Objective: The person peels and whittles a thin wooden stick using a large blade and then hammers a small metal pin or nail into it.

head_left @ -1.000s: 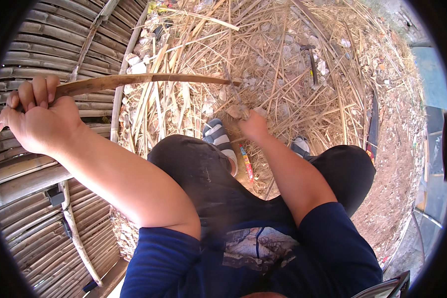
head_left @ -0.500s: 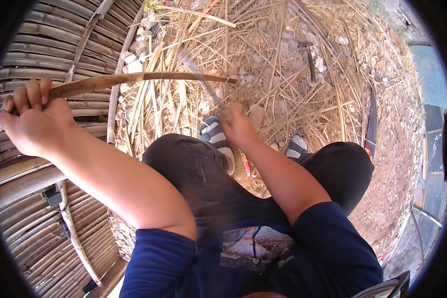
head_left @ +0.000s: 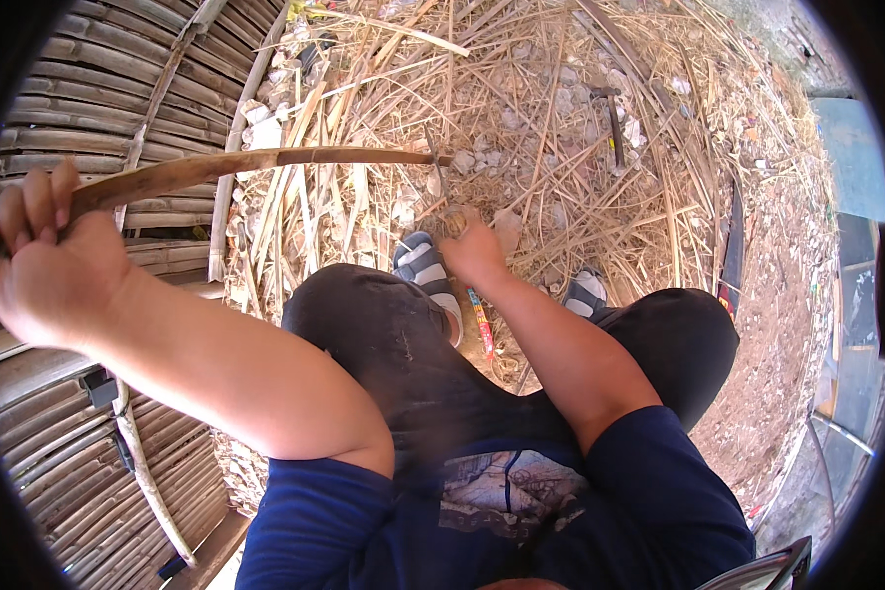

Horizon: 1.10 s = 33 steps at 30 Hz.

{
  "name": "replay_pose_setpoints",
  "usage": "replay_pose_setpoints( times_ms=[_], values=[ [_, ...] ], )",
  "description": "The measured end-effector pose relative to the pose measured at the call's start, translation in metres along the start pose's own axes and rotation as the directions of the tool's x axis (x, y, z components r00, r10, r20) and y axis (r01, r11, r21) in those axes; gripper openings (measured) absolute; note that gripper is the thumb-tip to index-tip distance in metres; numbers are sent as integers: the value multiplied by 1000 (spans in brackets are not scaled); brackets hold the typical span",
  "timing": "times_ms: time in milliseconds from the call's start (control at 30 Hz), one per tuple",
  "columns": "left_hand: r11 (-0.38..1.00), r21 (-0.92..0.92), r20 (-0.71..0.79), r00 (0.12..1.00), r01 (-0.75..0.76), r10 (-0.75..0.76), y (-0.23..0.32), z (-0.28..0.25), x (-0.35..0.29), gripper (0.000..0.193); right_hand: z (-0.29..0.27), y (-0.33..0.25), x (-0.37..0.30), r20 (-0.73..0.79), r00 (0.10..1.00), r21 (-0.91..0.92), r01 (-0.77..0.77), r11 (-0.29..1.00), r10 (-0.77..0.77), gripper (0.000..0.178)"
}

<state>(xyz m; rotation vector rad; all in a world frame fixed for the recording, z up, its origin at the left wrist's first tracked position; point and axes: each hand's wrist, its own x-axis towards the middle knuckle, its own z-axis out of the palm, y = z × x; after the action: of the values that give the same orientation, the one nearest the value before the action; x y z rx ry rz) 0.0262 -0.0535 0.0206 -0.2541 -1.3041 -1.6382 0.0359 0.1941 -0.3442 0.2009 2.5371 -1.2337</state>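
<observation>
brown bamboo leads the action here: one long strip [head_left: 256,160], gently bowed, reaching from the far left out over the straw [head_left: 649,216], with the slatted wall [head_left: 79,108] behind its near half. and the left hand [head_left: 64,270] has that near end, fingers curled over the strip, palm below, a closed grip! over to the right hand [head_left: 474,251], low between the knees, its fingers bent around the handle end of a thin blade [head_left: 441,180]; how tightly, you cannot tell from here. the blade crosses the strip close to its far tip, though whether edge and bamboo touch is too fine to call. just below the right hand, a red wrapper [head_left: 483,324] on the ground, between two strapped sandals [head_left: 421,264]. further out, right of the strip, a hammer [head_left: 616,128] lies on the straw, well apart from both hands.
</observation>
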Motion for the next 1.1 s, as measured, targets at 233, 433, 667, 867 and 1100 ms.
replay_pose_setpoints(
  times_ms=[233, 433, 667, 867, 1100],
  values=[
    [997, 82, -80, 997, 3, 4, -11, 17, -11, 20, -8, -15, 13, 345, 884, 386, -441, 811, 317, 39],
    [997, 80, -65, 998, -2, 8, -15, 8, -10, 17, -5, -26, -2, 89, 995, 40, -42, 998, 38, 39],
    [980, 201, -171, 984, -9, 44, -20, 10, -9, 25, -14, -16, -6, 50, 973, 74, 223, 972, -227, 42],
    [982, 186, -257, 964, -15, 63, -23, 7, -9, 12, 14, 69, 13, 85, 995, -74, 64, 995, -58, 37],
    [979, 204, -233, 970, -22, 70, -27, 6, -8, 16, -3, -3, 14, 483, 825, 423, -514, 746, 295, 30]
  ],
)
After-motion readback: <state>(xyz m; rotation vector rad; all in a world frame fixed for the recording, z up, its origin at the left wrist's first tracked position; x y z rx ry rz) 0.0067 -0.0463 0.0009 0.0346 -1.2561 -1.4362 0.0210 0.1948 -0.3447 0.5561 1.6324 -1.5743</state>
